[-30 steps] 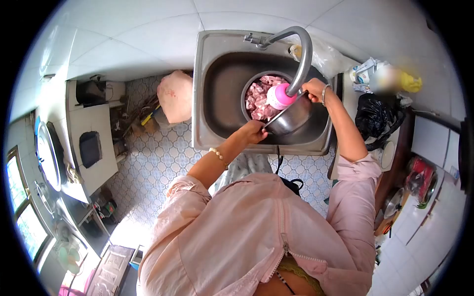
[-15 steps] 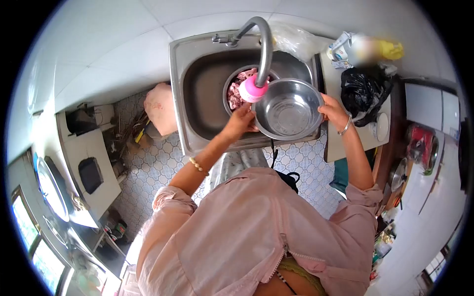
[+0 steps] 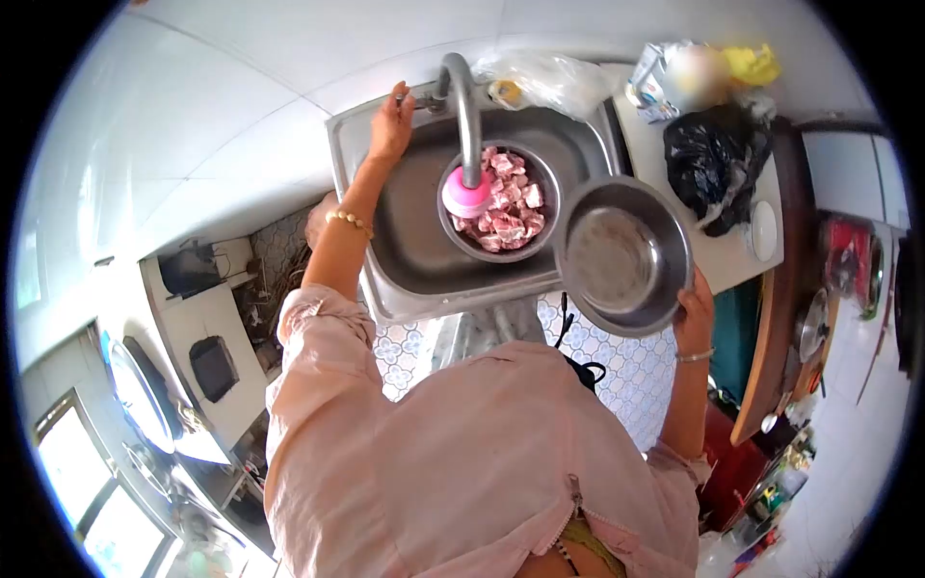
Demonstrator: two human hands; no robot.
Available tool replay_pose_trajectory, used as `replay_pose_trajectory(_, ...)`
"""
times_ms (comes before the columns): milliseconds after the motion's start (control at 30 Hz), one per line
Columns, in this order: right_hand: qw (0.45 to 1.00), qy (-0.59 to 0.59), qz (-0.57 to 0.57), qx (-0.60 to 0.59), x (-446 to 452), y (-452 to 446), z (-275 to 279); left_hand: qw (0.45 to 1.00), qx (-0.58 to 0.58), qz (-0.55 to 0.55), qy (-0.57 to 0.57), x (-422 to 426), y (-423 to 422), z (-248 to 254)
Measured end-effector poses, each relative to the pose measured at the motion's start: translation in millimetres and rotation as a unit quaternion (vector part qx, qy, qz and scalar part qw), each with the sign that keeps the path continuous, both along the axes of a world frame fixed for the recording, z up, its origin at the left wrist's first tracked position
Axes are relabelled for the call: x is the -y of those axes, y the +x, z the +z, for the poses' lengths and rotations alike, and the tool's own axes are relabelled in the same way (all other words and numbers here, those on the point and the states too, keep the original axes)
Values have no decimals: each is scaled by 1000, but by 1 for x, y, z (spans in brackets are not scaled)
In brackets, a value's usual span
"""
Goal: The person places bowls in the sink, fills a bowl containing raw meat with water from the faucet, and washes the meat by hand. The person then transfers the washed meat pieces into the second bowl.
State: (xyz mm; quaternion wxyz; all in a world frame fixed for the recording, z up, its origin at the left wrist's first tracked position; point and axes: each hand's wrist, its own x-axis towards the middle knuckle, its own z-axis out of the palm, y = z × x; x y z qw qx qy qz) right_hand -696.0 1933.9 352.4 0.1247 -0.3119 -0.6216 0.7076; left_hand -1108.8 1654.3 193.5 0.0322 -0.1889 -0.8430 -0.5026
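My left hand [image 3: 392, 123] is at the tap handle [image 3: 416, 101] on the sink's back left corner, its fingers closed around it as far as I can see. In my right hand [image 3: 695, 306] is the rim of a steel basin [image 3: 617, 255], held tilted over the sink's front right edge; nothing shows inside it. A second steel bowl [image 3: 554, 197] stands in the sink [image 3: 405, 236], filled with chunks of raw pink meat [image 3: 515, 207]. Above its left side hangs the pink nozzle [image 3: 466, 197] of the curved tap [image 3: 466, 125].
Clear plastic bags [image 3: 554, 82] lie behind the sink. On the counter to the right [image 3: 718, 252] are a black plastic bag [image 3: 713, 164], a white dish [image 3: 762, 231], a white carton [image 3: 650, 82] and a yellow packet [image 3: 752, 65]. A cabinet [image 3: 207, 328] stands at the left.
My left hand has let go of the basin and moved up left to the tap handle. My right hand has drawn the basin right and toward me, uncovering the meat bowl.
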Motion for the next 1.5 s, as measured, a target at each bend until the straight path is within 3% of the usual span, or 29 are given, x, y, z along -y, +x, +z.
replay_pose_trajectory(33, 999, -20, -29, 9, 5, -3, -2, 999, 47, -23, 4, -3, -6, -5)
replay_pose_trajectory(100, 997, 22, -11, 79, 11, -17, -23, 998, 14, -8, -64, -5, -5, 6)
replay_pose_trajectory(133, 999, 31, -11, 26, 24, -30, -37, 996, -5, -9, -90, -7, -5, 8)
replay_pose_trajectory(200, 993, 63, 59, 82, 40, -49, -46, 989, -20, -4, -144, -3, -17, -2)
replay_pose_trajectory(400, 992, 9, 123, 17, 76, -96, -87, 986, 31, -28, -163, -13, -17, 30)
replay_pose_trajectory(467, 993, -14, 116, 14, 86, -103, -88, 984, 77, -38, -158, -12, -17, 34)
replay_pose_trajectory(567, 991, -25, 134, 17, 90, -110, -71, 986, 40, -39, -157, -1, -21, 20)
replay_pose_trajectory(600, 989, -40, 138, 16, 87, -109, -75, 983, 157, -62, -77, 10, -26, 2)
replay_pose_trajectory(633, 988, -55, 142, 15, 85, -109, -80, 983, 155, -61, -79, 17, -13, 6)
replay_pose_trajectory(700, 988, -68, 135, -18, 80, -112, -102, 942, 319, 4, 102, 38, 24, 13)
replay_pose_trajectory(767, 988, -81, 125, -44, 79, -111, -114, 912, 401, -41, 82, 65, 44, -26)
replay_pose_trajectory(833, 983, -124, 138, 8, 85, -119, -117, 884, 465, -56, 16, 80, 73, -65)
replay_pose_trajectory(900, 978, -135, 162, 2, 85, -119, -119, 854, 517, -66, 19, 71, 103, -83)
replay_pose_trajectory(967, 965, -206, 162, -12, 83, -112, -116, 823, 554, -40, 119, 42, 124, -95)
replay_pose_trajectory(1100, 976, -153, 153, 27, 65, -102, -104, 743, 599, 40, 295, 5, 135, -111)
replay_pose_trajectory(1300, 980, -126, 147, 42, 75, -124, -118, 689, 619, 96, 365, 21, 129, -107)
replay_pose_trajectory(1400, 973, -176, 151, -12, 93, -130, -135, 707, 585, 119, 380, 43, 120, -104)
replay_pose_trajectory(1433, 973, -178, 149, -13, 92, -127, -134, 735, 566, 112, 356, 55, 113, -123)
replay_pose_trajectory(1500, 972, -183, 150, 1, 80, -116, -131, 855, 439, 56, 271, 94, 86, -193)
